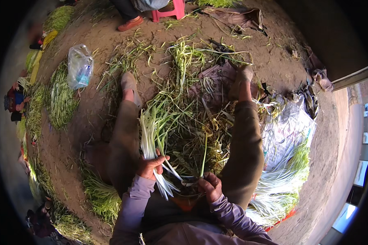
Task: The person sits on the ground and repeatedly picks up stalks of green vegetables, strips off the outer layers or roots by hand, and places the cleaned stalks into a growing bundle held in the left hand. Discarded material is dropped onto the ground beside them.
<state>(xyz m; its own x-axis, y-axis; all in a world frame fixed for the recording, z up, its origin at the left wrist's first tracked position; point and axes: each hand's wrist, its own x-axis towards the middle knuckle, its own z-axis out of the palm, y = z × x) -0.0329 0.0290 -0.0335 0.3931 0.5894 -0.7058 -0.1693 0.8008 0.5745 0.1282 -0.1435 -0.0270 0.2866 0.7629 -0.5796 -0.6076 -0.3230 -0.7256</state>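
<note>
A bundle of long white-and-green leafy stalks [150, 134] is gripped in my left hand [151, 165], its white ends fanning out below the fingers. To the right, my right hand [211, 186] pinches a single green stalk [205, 153] that stands up from the fingertips. A pale stalk end lies between the two hands; which hand holds it is unclear. Between my legs, beyond the hands, spreads a heap of loose green leaves and dry brown trimmings [190, 137].
White-stemmed stalks [279, 190] lie on a printed white sack [282, 134] at the right. Another green pile [101, 193] is beside my left leg. A plastic bag [80, 67] rests upper left, near a stalk pile [59, 101]. People sit farther off, one beside a pink stool [168, 13].
</note>
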